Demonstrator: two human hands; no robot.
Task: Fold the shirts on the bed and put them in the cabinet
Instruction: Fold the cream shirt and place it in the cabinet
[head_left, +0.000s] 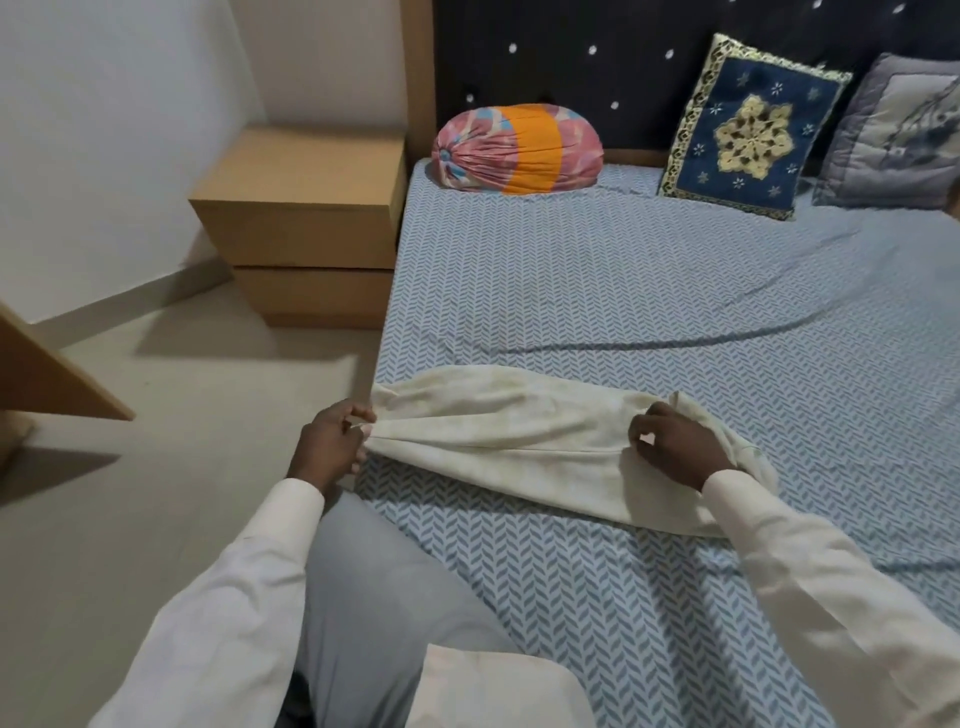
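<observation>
A cream shirt (524, 441) lies folded into a long band across the near left part of the bed (623, 291), which has a blue herringbone sheet. My left hand (332, 441) pinches the band's left end at the bed's edge. My right hand (675, 447) grips the cloth near its right end, fingers curled into the fabric. The stretch between my hands is pulled fairly taut. The far right end of the shirt is partly hidden under my right forearm.
A wooden bedside cabinet (306, 228) with two drawers stands left of the bed. A round pink-and-orange bolster (519, 150), a blue embroidered cushion (748, 130) and a grey pillow (893, 140) lean against the dark headboard. A wooden panel (47, 374) juts in at left.
</observation>
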